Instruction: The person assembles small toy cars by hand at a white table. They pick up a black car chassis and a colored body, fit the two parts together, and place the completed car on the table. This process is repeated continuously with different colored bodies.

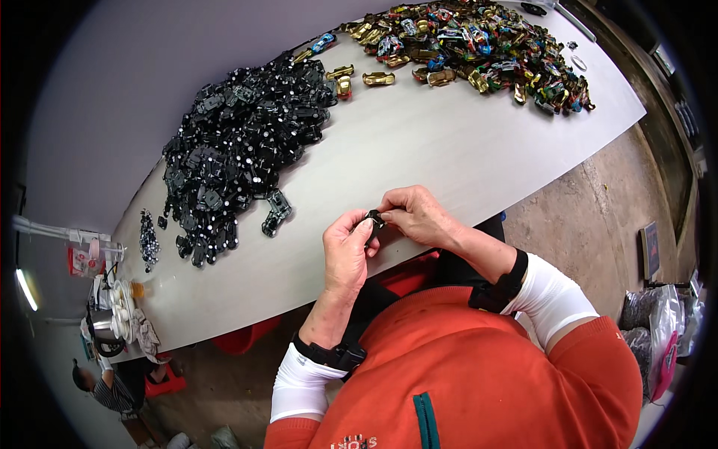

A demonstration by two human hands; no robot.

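Near the table's front edge, my left hand (348, 251) is closed around a small black toy car chassis (373, 222), its thumb lying on top. My right hand (416, 215) meets it from the right, thumb and forefinger pinched at the chassis's upper end. Whatever sits between those right fingertips is hidden. Beyond my hands, to the left, rises a big heap of black toy car chassis (239, 142) with small pale spots among them. One dark chassis piece (277, 212) lies at the near side of that heap, closest to my left hand.
Colourful and gold toy car bodies (479, 45) are heaped at the table's (419, 150) far right. A few gold cars (378, 78) lie between the heaps. Small wheel-like parts (149, 243) form a narrow pile at left. Another person (108, 389) is at lower left; plastic bags (654, 322) stand right.
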